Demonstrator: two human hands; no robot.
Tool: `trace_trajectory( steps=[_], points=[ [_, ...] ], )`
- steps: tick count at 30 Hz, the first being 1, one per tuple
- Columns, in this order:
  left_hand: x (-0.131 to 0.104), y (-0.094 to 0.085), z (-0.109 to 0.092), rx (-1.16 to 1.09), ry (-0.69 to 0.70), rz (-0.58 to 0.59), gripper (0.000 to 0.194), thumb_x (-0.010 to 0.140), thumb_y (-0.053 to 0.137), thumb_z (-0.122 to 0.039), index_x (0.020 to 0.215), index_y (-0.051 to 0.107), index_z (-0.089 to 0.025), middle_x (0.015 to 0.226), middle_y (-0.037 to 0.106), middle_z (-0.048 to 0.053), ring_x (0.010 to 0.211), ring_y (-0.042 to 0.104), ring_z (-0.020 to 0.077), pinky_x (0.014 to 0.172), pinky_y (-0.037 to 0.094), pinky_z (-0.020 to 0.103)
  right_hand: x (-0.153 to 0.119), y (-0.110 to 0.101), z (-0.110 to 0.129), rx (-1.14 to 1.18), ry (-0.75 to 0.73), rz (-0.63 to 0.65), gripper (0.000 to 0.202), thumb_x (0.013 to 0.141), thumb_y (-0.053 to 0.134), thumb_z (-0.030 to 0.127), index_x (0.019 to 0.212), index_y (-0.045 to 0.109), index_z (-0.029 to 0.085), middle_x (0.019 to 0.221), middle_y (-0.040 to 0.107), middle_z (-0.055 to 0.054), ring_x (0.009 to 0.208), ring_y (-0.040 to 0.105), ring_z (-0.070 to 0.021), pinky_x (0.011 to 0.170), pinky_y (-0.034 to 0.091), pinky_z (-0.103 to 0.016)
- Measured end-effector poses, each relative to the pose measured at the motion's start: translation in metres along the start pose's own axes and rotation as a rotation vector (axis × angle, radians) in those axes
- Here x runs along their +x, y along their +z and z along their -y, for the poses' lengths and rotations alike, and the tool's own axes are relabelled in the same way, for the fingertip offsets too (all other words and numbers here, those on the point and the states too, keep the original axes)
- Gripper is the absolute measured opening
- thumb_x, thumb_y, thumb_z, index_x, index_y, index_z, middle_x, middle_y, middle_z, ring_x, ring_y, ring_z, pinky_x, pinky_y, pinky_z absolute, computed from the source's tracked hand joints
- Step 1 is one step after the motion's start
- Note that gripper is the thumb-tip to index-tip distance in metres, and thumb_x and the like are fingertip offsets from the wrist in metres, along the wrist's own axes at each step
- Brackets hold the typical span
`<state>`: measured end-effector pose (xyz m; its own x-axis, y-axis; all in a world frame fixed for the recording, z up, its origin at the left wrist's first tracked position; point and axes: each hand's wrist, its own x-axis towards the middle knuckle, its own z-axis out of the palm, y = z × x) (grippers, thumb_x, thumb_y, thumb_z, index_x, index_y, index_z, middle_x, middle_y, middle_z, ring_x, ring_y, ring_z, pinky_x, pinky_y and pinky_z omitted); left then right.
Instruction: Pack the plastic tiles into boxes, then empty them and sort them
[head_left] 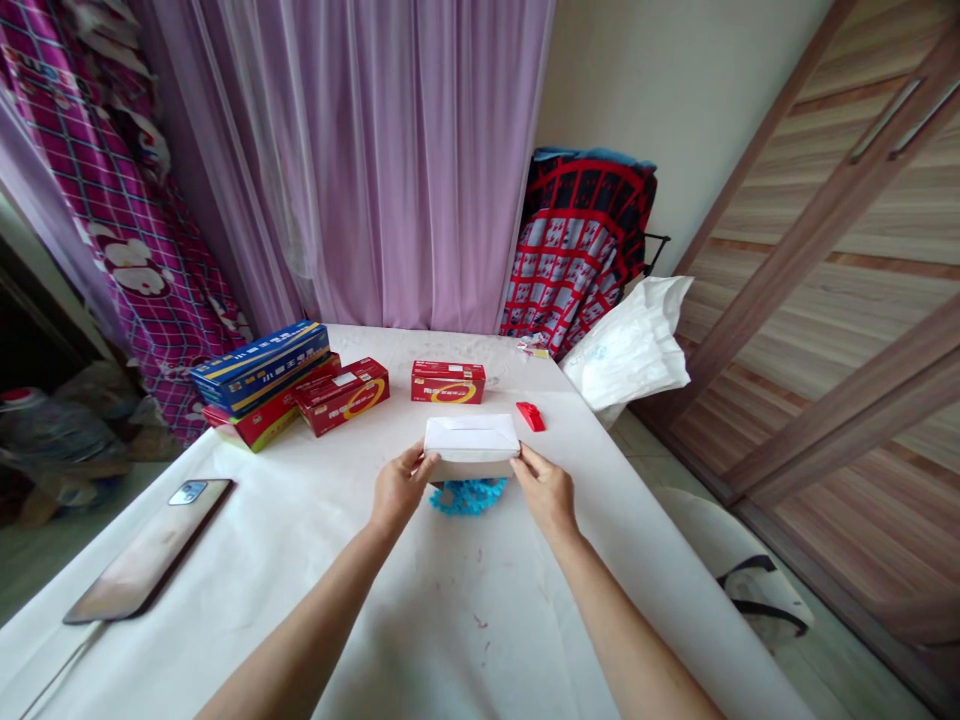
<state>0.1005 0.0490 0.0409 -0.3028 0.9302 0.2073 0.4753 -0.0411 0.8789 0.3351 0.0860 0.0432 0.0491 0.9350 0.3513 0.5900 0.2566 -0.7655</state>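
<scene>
Between my two hands is a white box [472,437], apparently paper-covered, with a folded flap on its upper face. My left hand [401,487] pinches its left end, and my right hand [547,490] pinches the right end. A greyish-brown strip shows below the box's near edge; I cannot tell what it belongs to. Just under it lies a bright blue, frilly-edged piece [469,497], partly hidden by the box. Beyond my right hand rests a small red object [530,416], its kind unclear.
A red box [448,383] stands behind the white one. To the left are another red box [345,396] and a blue box [262,367] stacked on a red-green box [255,425]. A phone [150,550] with a cable lies front left. A white bag [634,345] leans at the table's [420,620] right edge.
</scene>
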Motion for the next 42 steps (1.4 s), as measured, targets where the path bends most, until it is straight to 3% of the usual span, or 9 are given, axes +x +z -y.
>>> trace_trajectory(
  steps=[6,15,19,25,27,30,34,38,42],
  points=[
    [-0.018,-0.004,-0.006,-0.027,0.138,-0.129,0.04,0.083,0.056,-0.042,0.119,0.065,-0.028,0.12,0.071,0.003,0.118,0.061,0.0251,0.103,0.047,0.043,-0.009,0.003,0.005,0.124,-0.021,-0.044,0.046,0.079,0.055,0.046,0.113,0.073,0.022,0.091,0.077,-0.005,0.079,0.071,-0.0225,0.073,0.055,-0.029],
    [-0.025,-0.018,-0.022,-0.06,0.2,-0.152,0.038,0.081,0.059,-0.041,0.115,0.068,-0.028,0.126,0.067,0.003,0.119,0.06,0.0235,0.107,0.044,0.042,-0.014,-0.003,0.006,0.129,-0.063,-0.08,0.041,0.079,0.057,0.046,0.108,0.073,0.022,0.095,0.077,-0.007,0.081,0.071,-0.023,0.08,0.056,-0.032],
    [-0.018,-0.019,-0.026,-0.121,0.154,-0.154,0.04,0.078,0.063,-0.044,0.114,0.069,-0.027,0.126,0.067,0.004,0.113,0.062,0.0235,0.105,0.045,0.04,-0.004,-0.005,-0.002,0.207,-0.081,0.023,0.045,0.077,0.06,0.044,0.114,0.068,0.02,0.089,0.076,-0.007,0.078,0.07,-0.0208,0.077,0.057,-0.033],
    [-0.007,-0.014,-0.001,-0.336,-0.017,-0.033,0.058,0.072,0.064,-0.06,0.112,0.07,-0.019,0.11,0.074,0.009,0.097,0.069,0.0262,0.087,0.056,0.04,0.008,-0.002,-0.006,0.264,-0.179,0.122,0.048,0.077,0.063,0.039,0.121,0.064,0.019,0.086,0.068,-0.005,0.073,0.064,-0.0159,0.072,0.056,-0.03],
    [-0.004,-0.016,0.006,-0.4,-0.065,-0.006,0.064,0.07,0.065,-0.064,0.113,0.069,-0.017,0.111,0.074,0.01,0.102,0.068,0.0272,0.09,0.055,0.04,0.013,-0.002,-0.002,0.248,-0.221,0.153,0.045,0.077,0.064,0.039,0.118,0.066,0.022,0.094,0.066,-0.006,0.077,0.064,-0.0163,0.07,0.056,-0.03],
    [0.0,-0.022,0.011,-0.456,-0.119,0.001,0.069,0.066,0.068,-0.065,0.115,0.068,-0.016,0.116,0.072,0.011,0.108,0.066,0.0278,0.095,0.052,0.04,0.02,-0.001,0.004,0.214,-0.247,0.123,0.043,0.073,0.069,0.04,0.112,0.068,0.024,0.119,0.06,-0.011,0.103,0.061,-0.0221,0.08,0.055,-0.034],
    [0.002,-0.028,0.01,-0.487,-0.155,0.011,0.072,0.06,0.073,-0.065,0.113,0.069,-0.017,0.116,0.072,0.011,0.109,0.065,0.028,0.097,0.05,0.04,0.028,0.005,-0.001,0.293,-0.195,0.202,0.045,0.07,0.071,0.041,0.111,0.062,0.024,0.138,0.051,-0.013,0.129,0.048,-0.0263,0.1,0.046,-0.043],
    [0.004,-0.024,0.007,-0.492,-0.169,0.029,0.069,0.058,0.075,-0.064,0.108,0.071,-0.017,0.105,0.075,0.011,0.102,0.067,0.0279,0.091,0.053,0.04,0.032,0.012,-0.011,0.412,-0.108,0.376,0.044,0.071,0.072,0.047,0.105,0.058,0.023,0.139,0.053,-0.014,0.13,0.049,-0.0256,0.103,0.043,-0.043],
    [0.003,-0.018,0.004,-0.481,-0.154,0.041,0.068,0.058,0.074,-0.064,0.106,0.071,-0.015,0.099,0.076,0.011,0.096,0.069,0.0265,0.088,0.054,0.039,0.034,0.012,-0.019,0.505,-0.023,0.423,0.057,0.066,0.076,0.05,0.113,0.055,0.025,0.142,0.05,-0.012,0.127,0.051,-0.0259,0.105,0.041,-0.044]
  ],
)
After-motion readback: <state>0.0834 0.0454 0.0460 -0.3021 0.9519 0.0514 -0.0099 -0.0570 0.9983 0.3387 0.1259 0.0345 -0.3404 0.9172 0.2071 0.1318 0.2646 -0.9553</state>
